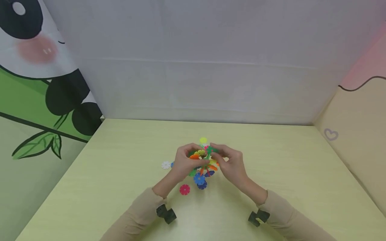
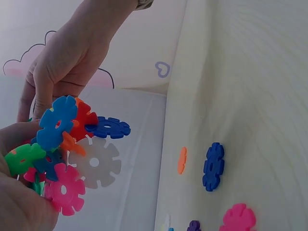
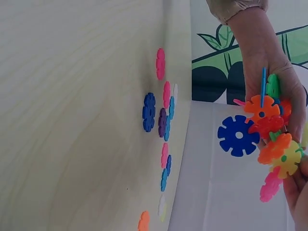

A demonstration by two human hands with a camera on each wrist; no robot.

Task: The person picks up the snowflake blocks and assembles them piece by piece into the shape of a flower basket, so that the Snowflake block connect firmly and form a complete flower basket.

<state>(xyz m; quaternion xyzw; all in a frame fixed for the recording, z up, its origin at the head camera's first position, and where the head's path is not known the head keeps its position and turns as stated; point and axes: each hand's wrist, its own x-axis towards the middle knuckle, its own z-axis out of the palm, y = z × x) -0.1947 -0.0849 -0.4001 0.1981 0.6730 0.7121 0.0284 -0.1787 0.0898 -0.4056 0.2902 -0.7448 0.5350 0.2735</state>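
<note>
A cluster of interlocking flower-shaped plastic discs (image 2: 50, 137) in blue, pink, orange, red, green, yellow and grey-white is held above the table. My left hand (image 1: 182, 164) grips it from the left, thumb across the near side. From the right, my right hand (image 1: 235, 164) pinches a green disc (image 1: 209, 150) at the cluster's upper part between thumb and fingers. In the right wrist view a dark blue disc (image 3: 231, 139) juts out from the cluster's side. The hands hide much of its middle.
Loose discs lie on the pale table (image 1: 120, 187) below and around the hands: a red-pink one (image 1: 185, 189) nearest me, a white one (image 1: 166, 165) to the left, a yellow one (image 1: 203, 140) behind. A dark blue disc (image 2: 213, 168) lies flat. Printed panels enclose the sides.
</note>
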